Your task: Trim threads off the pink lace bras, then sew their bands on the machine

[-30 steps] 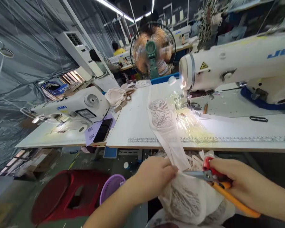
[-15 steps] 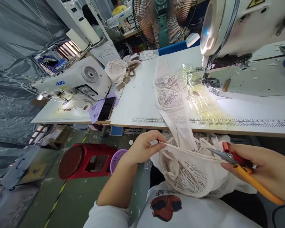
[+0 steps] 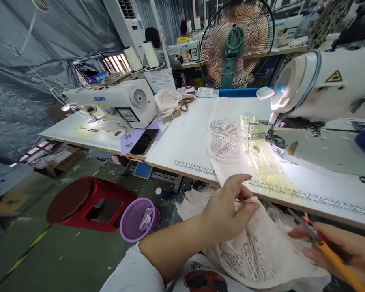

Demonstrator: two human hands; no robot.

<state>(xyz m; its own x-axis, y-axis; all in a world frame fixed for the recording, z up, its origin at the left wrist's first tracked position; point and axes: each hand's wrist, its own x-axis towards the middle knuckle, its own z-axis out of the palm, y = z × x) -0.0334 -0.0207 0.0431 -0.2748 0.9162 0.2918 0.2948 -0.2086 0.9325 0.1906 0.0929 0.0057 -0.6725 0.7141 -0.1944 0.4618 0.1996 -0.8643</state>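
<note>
A pale lace bra (image 3: 249, 251) is bunched over my lap below the table edge. My left hand (image 3: 225, 209) is closed on its upper edge, thumb against fingers. At the right, my right hand (image 3: 349, 251) holds scissors (image 3: 324, 241) with red and orange handles. Their blades point up and left beside the cloth; motion blur hides whether they touch it. Another pale lace piece (image 3: 223, 142) lies flat on the white table (image 3: 188, 134), hanging toward my left hand. A yellowish clear plastic bag (image 3: 267, 162) lies beside it.
A sewing machine (image 3: 325, 85) stands at the right, another (image 3: 109, 101) at the left. Behind the table is a large fan (image 3: 237, 44). A phone (image 3: 144, 141) lies near the edge. A red stool (image 3: 91, 202) and purple basket (image 3: 136, 231) stand on the floor. Co-workers sit behind.
My left hand has moved right and nearer, turning the bra's edge with it. My right hand with the scissors has shifted right and down. The view has tilted up.
</note>
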